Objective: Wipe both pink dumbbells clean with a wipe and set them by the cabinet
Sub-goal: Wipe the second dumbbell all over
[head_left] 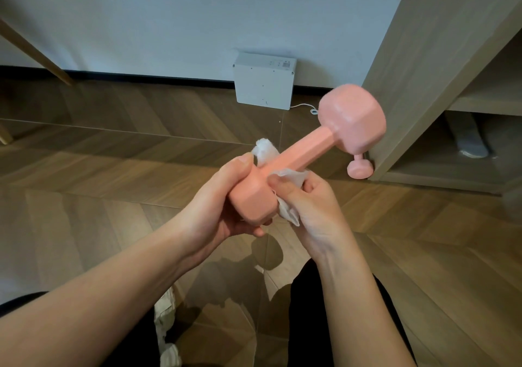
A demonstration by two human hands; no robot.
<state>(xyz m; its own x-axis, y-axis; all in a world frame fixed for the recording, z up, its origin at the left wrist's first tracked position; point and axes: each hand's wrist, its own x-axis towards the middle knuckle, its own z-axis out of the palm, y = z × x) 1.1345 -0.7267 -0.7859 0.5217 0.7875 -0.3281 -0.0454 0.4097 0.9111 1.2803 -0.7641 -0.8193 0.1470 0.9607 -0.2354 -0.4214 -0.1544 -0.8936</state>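
Matte pink coating with a faintly pebbled surface covers the held dumbbell [299, 157], its heads faceted and its handle angular. It tilts up toward the right in mid-air above the herringbone wood floor [113, 169]. Left hand [226, 200] has its grip clamped around the lower head; right hand [308, 205] pinches a crumpled white wipe [288, 194] against the handle. A second dumbbell [359, 168] lies against the wooden cabinet [418, 70]. Print on the white box [264, 80] is too small to read.

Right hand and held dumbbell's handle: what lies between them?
In the head view, a white wipe sits pinched between the right hand and the handle of the held dumbbell.
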